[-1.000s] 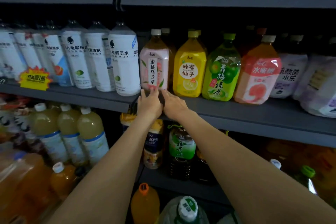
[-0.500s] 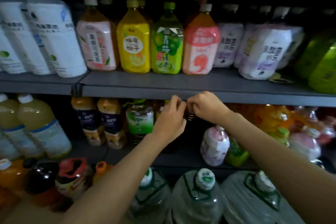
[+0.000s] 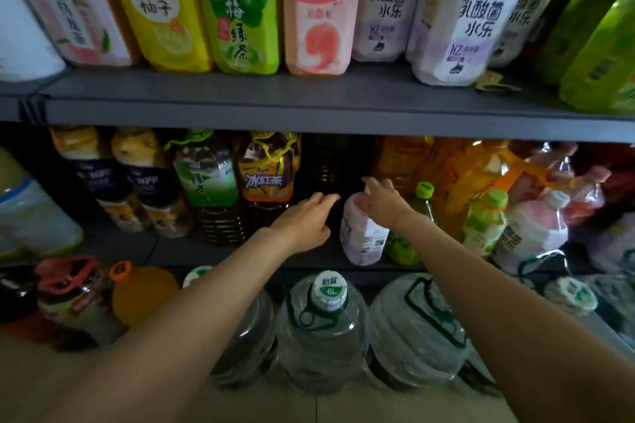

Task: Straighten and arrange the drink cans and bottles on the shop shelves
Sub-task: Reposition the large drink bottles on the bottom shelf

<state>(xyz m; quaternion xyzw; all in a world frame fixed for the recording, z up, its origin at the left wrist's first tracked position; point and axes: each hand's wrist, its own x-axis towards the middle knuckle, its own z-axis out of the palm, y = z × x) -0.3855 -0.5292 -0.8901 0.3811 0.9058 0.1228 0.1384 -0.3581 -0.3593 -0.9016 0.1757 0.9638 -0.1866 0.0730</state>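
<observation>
My right hand closes over the top of a small lilac-and-white bottle, which leans a little to the left at the front of the lower shelf. Its cap is hidden under my fingers. My left hand hovers just left of it, fingers apart and holding nothing, pointing into a dark gap. A dark bottle stands at the back of that gap. Left of the gap stand an iced black tea bottle and a green tea bottle. A green-capped bottle stands right behind the lilac one.
The upper shelf carries a row of yellow, green, pink and lilac bottles; one lilac bottle leans. Large 6L water jugs stand on the floor below. Orange jugs and pink bottles crowd the lower shelf's right end.
The view has dropped and moved closer to the lower shelf. Both hands left the upper shelf's edge and went down; my right hand came onto the lilac bottle and my left hand opened.
</observation>
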